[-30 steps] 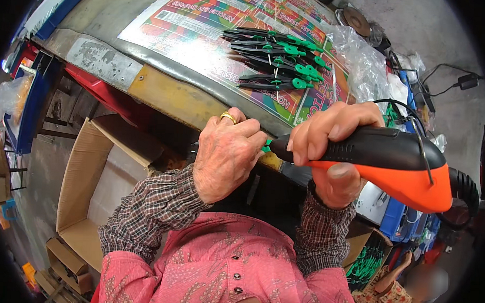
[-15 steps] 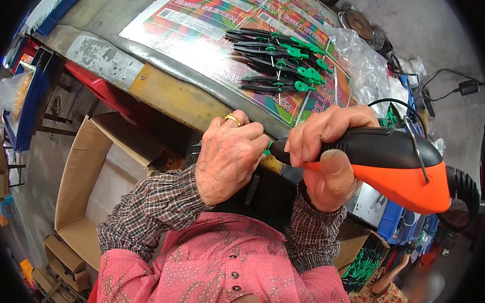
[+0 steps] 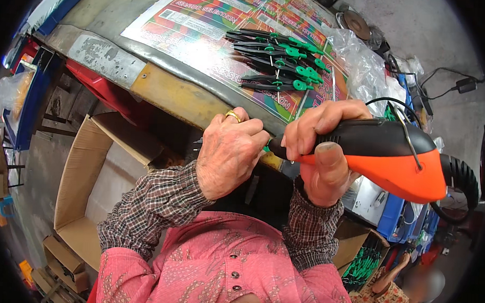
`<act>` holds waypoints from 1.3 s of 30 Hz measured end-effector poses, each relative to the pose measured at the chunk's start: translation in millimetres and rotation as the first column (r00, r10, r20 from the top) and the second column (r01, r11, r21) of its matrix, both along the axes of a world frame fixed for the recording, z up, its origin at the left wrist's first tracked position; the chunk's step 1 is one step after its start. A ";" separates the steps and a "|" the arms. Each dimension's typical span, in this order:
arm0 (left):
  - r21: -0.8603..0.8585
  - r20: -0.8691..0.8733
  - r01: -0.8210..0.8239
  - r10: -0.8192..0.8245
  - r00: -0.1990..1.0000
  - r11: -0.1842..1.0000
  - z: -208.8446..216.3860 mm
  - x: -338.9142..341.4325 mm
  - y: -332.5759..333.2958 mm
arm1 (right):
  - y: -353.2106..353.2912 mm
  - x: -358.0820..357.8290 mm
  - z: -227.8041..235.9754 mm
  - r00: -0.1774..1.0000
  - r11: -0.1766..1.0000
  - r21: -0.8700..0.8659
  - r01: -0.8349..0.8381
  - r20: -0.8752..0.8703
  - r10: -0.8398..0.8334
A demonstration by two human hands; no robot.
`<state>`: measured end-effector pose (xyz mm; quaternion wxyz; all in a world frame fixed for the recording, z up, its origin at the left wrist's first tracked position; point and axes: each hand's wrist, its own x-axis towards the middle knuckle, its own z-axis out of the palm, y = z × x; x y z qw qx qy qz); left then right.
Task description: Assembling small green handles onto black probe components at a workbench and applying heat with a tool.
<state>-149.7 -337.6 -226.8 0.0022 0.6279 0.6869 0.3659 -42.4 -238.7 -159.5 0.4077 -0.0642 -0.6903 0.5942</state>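
My right hand is wrapped round an orange and black electric screwdriver, its thumb along the near side. The tool's black nose points left, toward my left hand. That hand, with a gold ring on it, is closed on a slim piece with a green end; most of the piece is hidden by the fingers. The nose meets or nearly meets this green end at the table's front edge. Beyond my hands, several slim black pieces with green round ends lie in a row on the table.
Printed colourful sheets cover the table, whose yellowish front edge runs before me. Clear plastic bags lie at the right. An open cardboard box stands lower left; another, holding green and black pieces, lower right, near another person.
The screwdriver and my right hand have shifted slightly to the left and tilted a little. My left hand has hardly moved and keeps its grip.
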 end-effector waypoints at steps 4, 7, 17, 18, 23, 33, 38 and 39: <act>0.008 -0.029 0.004 -0.003 1.000 1.000 0.8 0.7 -1.0 | -3.2 1.4 2.7 0.999 0.995 -0.093 -0.020 -0.044 0.016; 0.020 -0.023 0.024 -0.023 0.999 1.000 2.0 2.4 -1.0 | 1.3 7.1 4.8 0.998 0.997 -0.058 -0.044 -0.057 0.041; 0.030 -0.057 0.014 -0.013 0.998 0.999 6.3 3.5 -4.8 | 48.5 38.7 84.4 0.913 0.990 -0.118 0.074 0.407 -0.020; 0.017 -0.063 0.013 -0.012 0.998 1.000 8.5 4.2 -3.9 | 64.5 46.0 92.1 0.901 0.992 -0.078 0.100 0.429 -0.057; -0.001 -0.050 0.011 -0.012 0.999 1.000 10.6 5.7 -1.8 | 175.3 97.5 125.5 0.823 0.955 0.082 0.286 0.489 -0.288; -0.006 -0.032 0.023 -0.024 0.999 1.000 17.4 7.9 -0.1 | 339.2 151.1 85.8 0.543 0.769 0.349 0.536 0.556 -0.630; -0.037 -0.014 0.015 -0.015 1.000 0.999 19.3 8.0 2.2 | 373.0 134.2 18.2 0.283 0.654 0.661 0.368 0.591 -0.755; -0.045 -0.012 0.011 -0.012 1.000 0.999 19.8 8.2 1.8 | 375.9 128.6 8.2 0.209 0.618 0.722 0.310 0.583 -0.785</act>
